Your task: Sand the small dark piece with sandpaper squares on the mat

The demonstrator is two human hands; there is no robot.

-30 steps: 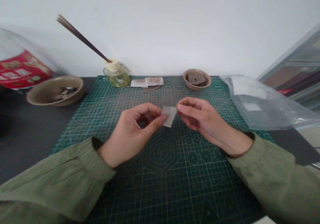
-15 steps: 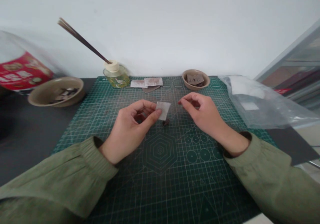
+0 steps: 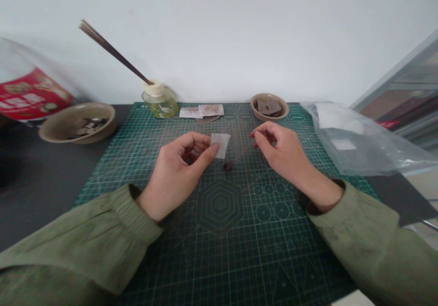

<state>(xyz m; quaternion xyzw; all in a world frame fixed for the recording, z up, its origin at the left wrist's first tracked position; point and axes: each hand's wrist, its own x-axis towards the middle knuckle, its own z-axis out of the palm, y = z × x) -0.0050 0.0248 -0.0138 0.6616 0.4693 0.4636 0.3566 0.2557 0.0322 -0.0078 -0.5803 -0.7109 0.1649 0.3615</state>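
Note:
Between the thumb and fingers of my left hand (image 3: 183,167) is a small, thin white paper-like square (image 3: 221,145), raised over the green cutting mat (image 3: 219,260). Just below the square, a small dark brown piece (image 3: 228,165) rests on the mat. My right hand (image 3: 278,146) hovers to the right of the square, apart from it. Its thumb and forefinger are pinched together; whether anything is between them is hidden.
Along the mat's back edge are a reed diffuser bottle (image 3: 160,103), white packets with brown contents (image 3: 211,110) and a small bowl (image 3: 269,117) holding dark pieces and a numbered brown tag. A larger bowl (image 3: 51,132) and red-labelled bag (image 3: 34,94) stand left; a clear plastic bag (image 3: 369,155) lies right.
My right hand has moved slightly right, away from the white square. The left hand has shifted a little up and left with the square, showing more of the brown piece.

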